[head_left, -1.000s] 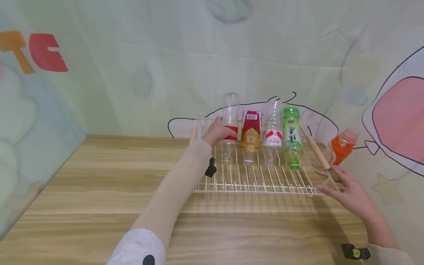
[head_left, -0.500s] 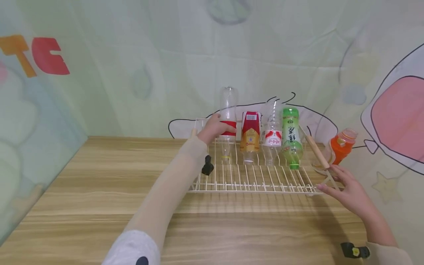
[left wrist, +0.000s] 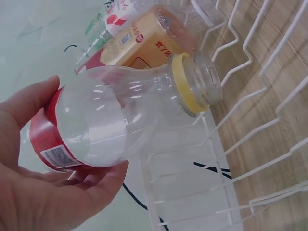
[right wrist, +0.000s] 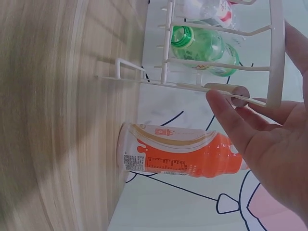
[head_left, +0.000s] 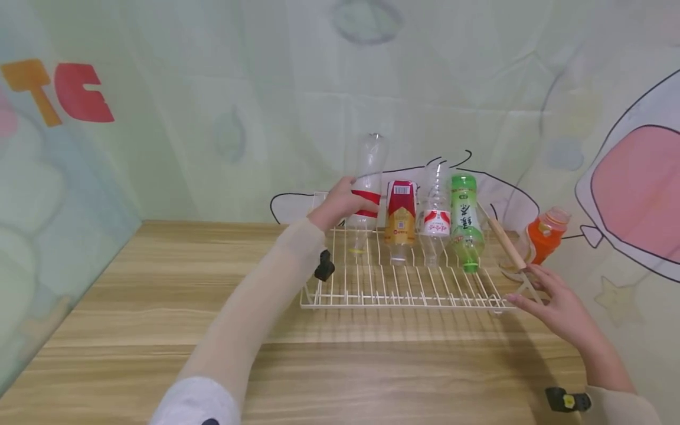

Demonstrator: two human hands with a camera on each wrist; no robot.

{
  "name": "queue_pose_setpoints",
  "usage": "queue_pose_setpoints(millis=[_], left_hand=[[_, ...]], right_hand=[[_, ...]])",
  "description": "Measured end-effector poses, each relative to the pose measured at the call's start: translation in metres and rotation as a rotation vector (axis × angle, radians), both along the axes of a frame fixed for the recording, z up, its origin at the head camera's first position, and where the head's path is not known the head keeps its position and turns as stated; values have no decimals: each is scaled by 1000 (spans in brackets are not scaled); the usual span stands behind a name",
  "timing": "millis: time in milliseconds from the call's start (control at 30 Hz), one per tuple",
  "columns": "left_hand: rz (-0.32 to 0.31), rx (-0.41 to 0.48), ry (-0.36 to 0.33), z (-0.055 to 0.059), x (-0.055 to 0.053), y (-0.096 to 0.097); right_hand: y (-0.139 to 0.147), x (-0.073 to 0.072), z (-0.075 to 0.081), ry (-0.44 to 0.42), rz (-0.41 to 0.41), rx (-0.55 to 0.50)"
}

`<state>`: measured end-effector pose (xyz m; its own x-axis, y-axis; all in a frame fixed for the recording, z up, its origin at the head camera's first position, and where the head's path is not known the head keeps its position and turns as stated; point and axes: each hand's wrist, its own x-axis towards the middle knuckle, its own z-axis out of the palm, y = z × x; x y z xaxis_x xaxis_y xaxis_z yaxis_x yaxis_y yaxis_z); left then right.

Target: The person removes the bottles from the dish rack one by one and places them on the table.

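My left hand [head_left: 340,203] grips an uncapped clear plastic bottle [head_left: 370,159] round its red label [left wrist: 45,130]. The bottle is upside down and tilted, with a yellow ring [left wrist: 185,84] on its neck close to the wires of a white wire rack [head_left: 409,306]. My right hand [head_left: 558,307] holds the right end of the rack, its fingers about the frame near a wooden handle [head_left: 504,242]. Upside down in the rack stand a red and gold bottle [head_left: 401,212], a clear bottle with a white and red label [head_left: 437,223] and a green bottle [head_left: 467,218].
Behind the rack's right end, an orange-labelled bottle [head_left: 547,236] stands upright on the wooden table [head_left: 159,307]. A printed cloth backdrop [head_left: 228,88] rises along the table's back edge.
My left hand has lifted the clear bottle slightly, and its base now leans to the right. The right hand keeps its hold on the rack's end.
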<state>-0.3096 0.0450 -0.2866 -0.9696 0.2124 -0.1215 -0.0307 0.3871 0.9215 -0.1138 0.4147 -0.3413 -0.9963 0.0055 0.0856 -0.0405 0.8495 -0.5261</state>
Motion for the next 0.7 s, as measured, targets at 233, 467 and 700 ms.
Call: queue_pose_setpoints(millis=[233,467,700], left_hand=[[-73,-18,44,9,8,0],[-161,-125,164,16,23,8],[-277,-216,347,25,42,23]], right_hand=[[1,-2,1,-10,0,-14],[1,-2,4,36,33,-31],[5,-4,16,113,42,-39]])
